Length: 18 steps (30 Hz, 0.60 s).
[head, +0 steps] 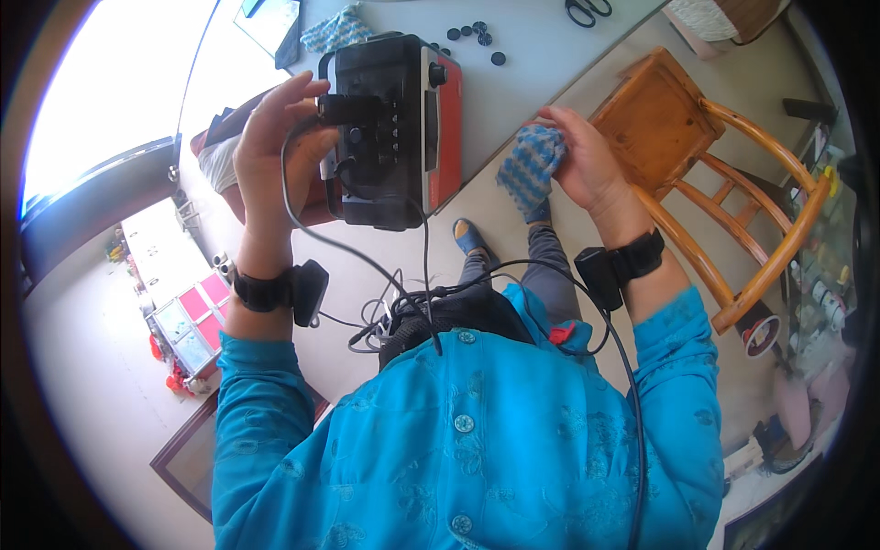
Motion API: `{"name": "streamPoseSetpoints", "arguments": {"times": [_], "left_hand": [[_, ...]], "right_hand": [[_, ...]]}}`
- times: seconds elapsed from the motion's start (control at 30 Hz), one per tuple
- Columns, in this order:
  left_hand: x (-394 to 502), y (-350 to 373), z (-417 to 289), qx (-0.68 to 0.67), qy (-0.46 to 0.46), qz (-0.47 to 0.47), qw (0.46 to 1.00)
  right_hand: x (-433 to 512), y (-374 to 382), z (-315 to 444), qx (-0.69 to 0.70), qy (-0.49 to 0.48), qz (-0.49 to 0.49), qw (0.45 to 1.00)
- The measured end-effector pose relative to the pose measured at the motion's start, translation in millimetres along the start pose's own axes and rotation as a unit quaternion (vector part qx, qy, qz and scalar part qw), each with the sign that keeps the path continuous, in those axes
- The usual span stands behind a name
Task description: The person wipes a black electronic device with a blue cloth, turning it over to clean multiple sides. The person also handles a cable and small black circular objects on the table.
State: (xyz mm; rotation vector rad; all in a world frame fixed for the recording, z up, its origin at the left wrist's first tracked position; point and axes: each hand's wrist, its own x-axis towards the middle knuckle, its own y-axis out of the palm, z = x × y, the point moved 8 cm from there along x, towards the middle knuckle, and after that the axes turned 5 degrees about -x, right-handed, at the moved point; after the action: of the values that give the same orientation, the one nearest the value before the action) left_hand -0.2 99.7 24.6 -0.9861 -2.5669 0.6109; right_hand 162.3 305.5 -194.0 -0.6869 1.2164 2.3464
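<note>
My left hand is at the side of a black and red box-shaped electrical device with a round knob. Its thumb and fingers lie either side of a black plug at the device's panel; whether they grip it cannot be told. A cable runs from the plug past my wrist. My right hand holds a bunched blue and grey patterned cloth in the air, right of the device and apart from it. The device is by the edge of a pale table; its underside is hidden.
Several small black discs, another patterned cloth and black-handled scissors lie on the table. A wooden chair stands close to my right arm. Loose cables hang at my waist. A glass-fronted case is at far right.
</note>
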Motion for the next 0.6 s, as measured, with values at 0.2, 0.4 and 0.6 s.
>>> {"name": "streamPoseSetpoints", "arguments": {"times": [0.2, 0.4, 0.6], "left_hand": [[-11, -6, 5, -0.019, -0.051, -0.033, 0.998], [-21, 1, 22, -0.114, -0.103, -0.033, 0.988], [-50, 11, 56, -0.111, -0.219, 0.005, 0.969]], "right_hand": [[-5, 17, 11, 0.046, -0.045, 0.058, 0.996], [-8, 83, 57, -0.058, -0.233, 0.147, 0.960], [-26, 148, 85, -0.422, -0.577, 0.028, 0.699]]}}
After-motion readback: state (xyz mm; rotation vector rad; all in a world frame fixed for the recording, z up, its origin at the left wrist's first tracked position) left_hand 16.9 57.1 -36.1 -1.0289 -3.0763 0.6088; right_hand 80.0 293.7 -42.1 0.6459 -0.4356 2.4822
